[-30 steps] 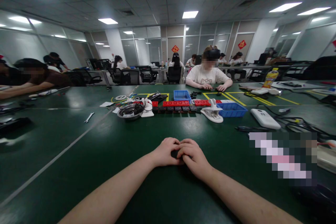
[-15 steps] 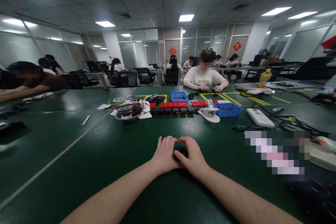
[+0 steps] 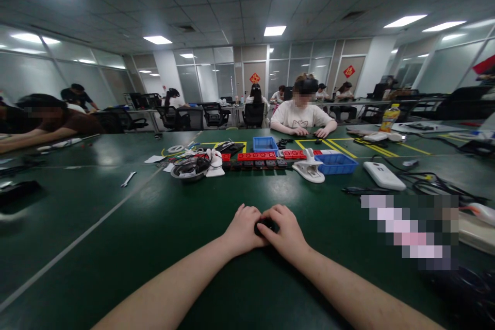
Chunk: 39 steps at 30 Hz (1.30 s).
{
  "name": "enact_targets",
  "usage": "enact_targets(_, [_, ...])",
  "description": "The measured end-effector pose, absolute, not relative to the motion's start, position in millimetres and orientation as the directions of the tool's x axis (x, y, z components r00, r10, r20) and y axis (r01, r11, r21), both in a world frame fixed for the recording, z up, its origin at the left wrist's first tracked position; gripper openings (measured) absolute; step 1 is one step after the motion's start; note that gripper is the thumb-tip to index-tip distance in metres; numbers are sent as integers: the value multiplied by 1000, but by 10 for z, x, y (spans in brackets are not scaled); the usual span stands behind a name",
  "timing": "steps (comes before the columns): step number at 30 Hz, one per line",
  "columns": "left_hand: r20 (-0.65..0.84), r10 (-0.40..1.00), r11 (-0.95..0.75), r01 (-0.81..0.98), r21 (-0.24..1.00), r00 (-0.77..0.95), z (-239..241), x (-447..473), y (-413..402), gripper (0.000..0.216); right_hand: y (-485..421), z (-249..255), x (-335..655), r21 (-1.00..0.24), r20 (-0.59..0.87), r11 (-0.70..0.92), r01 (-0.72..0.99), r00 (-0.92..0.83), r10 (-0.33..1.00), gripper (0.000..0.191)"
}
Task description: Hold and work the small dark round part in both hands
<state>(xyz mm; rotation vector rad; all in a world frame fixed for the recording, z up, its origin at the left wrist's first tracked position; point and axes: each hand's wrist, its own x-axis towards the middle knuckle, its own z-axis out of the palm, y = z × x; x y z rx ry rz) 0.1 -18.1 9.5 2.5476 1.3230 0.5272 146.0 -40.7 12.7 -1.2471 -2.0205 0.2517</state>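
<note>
Both hands meet at the middle of the green table [image 3: 201, 278], around a small dark round object [image 3: 269, 224]. My left hand [image 3: 244, 231] curls against its left side, fingers bent. My right hand [image 3: 285, 231] wraps over the right side, with the thumb lying across the front. Only a black patch of the object shows between the hands, so its kind cannot be made out. The fingertips are partly hidden behind it.
Ahead lie a bowl of cables [image 3: 190, 169], red and black socket strips [image 3: 257, 160], a white clip stand [image 3: 309, 167] and a blue bin [image 3: 336, 163]. A wrench [image 3: 128, 179] rests at left, a white power bank [image 3: 383, 175] at right. A person [image 3: 303, 111] sits opposite.
My fingers have drawn in closer round the dark object, and the gap between the two hands at the far side has narrowed. The view has tipped slightly upward.
</note>
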Motion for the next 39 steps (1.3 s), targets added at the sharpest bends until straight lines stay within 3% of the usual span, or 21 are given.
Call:
enact_targets(7, [215,704,-675,545,496,677,111,-121,-84,27,-410,150,1500,-542,546,669,510,-392,741,25])
enact_targets(12, [197,669,-705,528,474,717,49,-125,-50,20,-404,130,1477,-543,563,701,462,-418,713,25])
enact_targets(16, [208,648,-735,529,423,733,43,-117,-62,18,-443,132,1460,-467,587,731,497,-445,677,23])
enact_targets(20, [229,669,-720,539,437,707,71,-112,-103,49,-486,161,1486,-430,647,762,484,-424,634,28])
enact_targets(22, [234,702,-694,573,435,673,89,-97,-132,66,-490,174,1494,-448,654,734,510,-373,658,26])
enact_targets(24, [251,738,-668,628,398,626,104,-70,-167,69,-479,175,1490,-475,630,668,572,-310,713,20])
enact_targets(31, [306,776,-626,733,266,552,86,42,-258,56,-415,121,1451,-475,486,464,748,-217,847,20])
enact_targets(39, [294,788,-615,713,337,541,61,14,-199,38,-372,95,1471,-470,486,455,756,-209,849,15])
